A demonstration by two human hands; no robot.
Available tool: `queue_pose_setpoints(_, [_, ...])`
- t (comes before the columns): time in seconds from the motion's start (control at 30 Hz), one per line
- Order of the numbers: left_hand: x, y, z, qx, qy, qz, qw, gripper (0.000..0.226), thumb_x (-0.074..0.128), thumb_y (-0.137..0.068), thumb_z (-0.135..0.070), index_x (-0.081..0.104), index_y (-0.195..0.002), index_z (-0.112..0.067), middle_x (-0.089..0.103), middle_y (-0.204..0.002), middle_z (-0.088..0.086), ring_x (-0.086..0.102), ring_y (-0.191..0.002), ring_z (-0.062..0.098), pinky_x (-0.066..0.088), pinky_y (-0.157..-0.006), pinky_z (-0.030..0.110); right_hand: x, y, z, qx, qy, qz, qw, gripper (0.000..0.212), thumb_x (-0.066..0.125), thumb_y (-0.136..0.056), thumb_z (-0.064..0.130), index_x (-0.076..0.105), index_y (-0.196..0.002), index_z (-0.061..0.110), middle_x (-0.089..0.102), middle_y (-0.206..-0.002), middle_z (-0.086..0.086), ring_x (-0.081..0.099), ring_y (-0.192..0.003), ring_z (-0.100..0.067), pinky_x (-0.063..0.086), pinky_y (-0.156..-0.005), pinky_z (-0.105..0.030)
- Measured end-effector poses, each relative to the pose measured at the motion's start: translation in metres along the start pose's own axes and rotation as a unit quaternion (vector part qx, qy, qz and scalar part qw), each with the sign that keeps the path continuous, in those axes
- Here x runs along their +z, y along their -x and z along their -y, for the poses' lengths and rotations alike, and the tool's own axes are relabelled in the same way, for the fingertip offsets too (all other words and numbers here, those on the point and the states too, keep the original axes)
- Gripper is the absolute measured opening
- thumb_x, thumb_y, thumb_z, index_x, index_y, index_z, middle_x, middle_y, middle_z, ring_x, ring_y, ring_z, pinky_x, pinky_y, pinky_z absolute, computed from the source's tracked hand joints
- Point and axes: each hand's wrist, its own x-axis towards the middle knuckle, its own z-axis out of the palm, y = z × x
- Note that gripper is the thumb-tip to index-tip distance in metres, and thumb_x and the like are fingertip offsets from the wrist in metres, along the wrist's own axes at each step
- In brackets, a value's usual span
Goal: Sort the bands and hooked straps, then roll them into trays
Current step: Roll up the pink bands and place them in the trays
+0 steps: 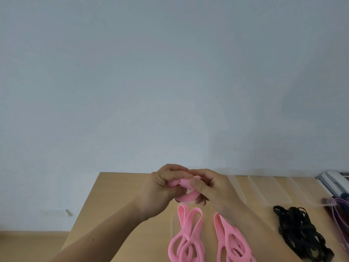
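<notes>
Fingers of the left hand (162, 188) and right hand (209, 188) pinched a coiled pink band (186, 191) above the table (117, 197). Loose pink bands (186, 237) lay below; clear trays (268, 190) and black straps (300, 229) sat rightward.

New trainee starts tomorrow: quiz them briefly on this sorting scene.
1. True or false: the left hand and right hand both grip the curled pink band.
2. What lies on the table right of the loose pink bands? A) black straps B) green rope C) scissors
3. Fill in: the purple bands sit at the view's far ____.
Key: 1 true; 2 A; 3 right.
</notes>
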Motion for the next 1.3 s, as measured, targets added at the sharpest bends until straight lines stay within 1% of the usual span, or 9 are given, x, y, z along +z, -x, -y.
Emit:
queue_pose_setpoints(0.17, [-0.002,0.0,0.0,-0.022,0.095,0.044,0.994,0.045,0.06,-0.077,0.009,0.076,-0.106,-0.021,0.069,-0.12,0.004,0.069,-0.1,0.022,0.054,-0.071,0.028,-0.001,-0.001,0.002,-0.025,-0.004,0.01,1.0,0.031,0.08,-0.071,0.038,0.075,-0.1,0.029,0.07,-0.078,0.0,0.06,-0.059,-0.016,0.049,-0.055,-0.022])
queue_pose_setpoints(0.27, [-0.006,0.0,-0.002,-0.075,0.106,0.084,0.988,0.047,0.068,-0.076,-0.011,0.068,-0.12,-0.027,0.07,-0.119,0.009,0.068,-0.101,0.029,0.055,-0.083,0.036,-0.006,-0.003,0.002,-0.035,0.017,0.001,0.999,0.027,0.08,-0.073,0.025,0.075,-0.097,0.033,0.072,-0.082,0.007,0.062,-0.063,-0.007,0.051,-0.059,-0.019])
queue_pose_setpoints(0.4, [-0.001,-0.003,-0.004,-0.118,0.062,0.029,0.991,0.05,0.079,-0.073,-0.033,0.063,-0.12,-0.03,0.07,-0.108,0.003,0.068,-0.078,0.02,0.056,-0.076,0.03,-0.004,-0.002,-0.003,-0.042,0.036,-0.009,0.998,0.034,0.087,-0.068,0.033,0.073,-0.099,0.034,0.075,-0.093,0.006,0.07,-0.08,-0.008,0.055,-0.068,-0.02])
queue_pose_setpoints(0.53, [-0.002,-0.005,0.002,-0.171,0.092,-0.002,0.981,0.048,0.083,-0.072,-0.025,0.064,-0.112,-0.006,0.07,-0.096,0.013,0.065,-0.071,0.021,0.053,-0.07,0.027,-0.005,-0.004,-0.01,-0.056,0.108,-0.015,0.992,0.043,0.084,-0.061,0.044,0.069,-0.102,0.042,0.073,-0.102,0.011,0.071,-0.095,-0.013,0.059,-0.082,-0.029])
queue_pose_setpoints(0.8, [-0.009,0.001,0.01,-0.119,0.01,-0.078,0.99,0.036,0.086,-0.076,-0.023,0.061,-0.097,-0.007,0.075,-0.08,0.008,0.07,-0.066,0.02,0.056,-0.065,0.029,0.006,-0.011,-0.02,-0.044,0.087,-0.055,0.994,0.044,0.085,-0.055,0.045,0.07,-0.096,0.041,0.074,-0.089,0.006,0.072,-0.07,-0.016,0.059,-0.065,-0.026])
queue_pose_setpoints(0.93, [-0.009,0.003,0.012,-0.098,0.034,-0.108,0.989,0.036,0.084,-0.078,-0.02,0.058,-0.097,-0.005,0.075,-0.08,0.008,0.069,-0.064,0.02,0.053,-0.062,0.025,0.013,-0.015,-0.021,-0.05,0.08,-0.078,0.992,0.035,0.087,-0.07,0.025,0.069,-0.097,0.039,0.075,-0.084,0.004,0.071,-0.063,-0.017,0.055,-0.06,-0.021])
queue_pose_setpoints(1.07, [-0.023,0.002,0.01,-0.145,0.06,-0.045,0.987,0.046,0.082,-0.077,-0.021,0.053,-0.111,-0.008,0.068,-0.111,0.007,0.071,-0.073,0.027,0.057,-0.068,0.031,0.015,-0.016,-0.024,-0.036,0.079,-0.052,0.995,0.038,0.088,-0.07,0.016,0.071,-0.098,0.033,0.075,-0.086,0.0,0.072,-0.067,-0.02,0.059,-0.062,-0.027])
queue_pose_setpoints(1.17, [-0.033,-0.001,0.008,-0.179,0.047,0.044,0.982,0.058,0.076,-0.085,-0.015,0.047,-0.135,-0.02,0.071,-0.104,0.01,0.07,-0.075,0.024,0.057,-0.073,0.03,0.016,-0.018,-0.026,-0.011,0.1,-0.016,0.995,0.042,0.09,-0.067,0.02,0.068,-0.103,0.026,0.076,-0.091,0.0,0.073,-0.076,-0.026,0.061,-0.067,-0.034])
queue_pose_setpoints(1.3, [-0.035,-0.004,0.006,-0.138,0.043,0.069,0.987,0.021,0.069,-0.09,-0.014,0.076,-0.11,-0.016,0.075,-0.098,0.011,0.069,-0.082,0.017,0.056,-0.071,0.028,0.018,-0.022,-0.024,-0.009,0.086,-0.023,0.996,0.036,0.088,-0.071,0.019,0.068,-0.1,0.024,0.076,-0.088,-0.005,0.071,-0.069,-0.029,0.058,-0.061,-0.03])
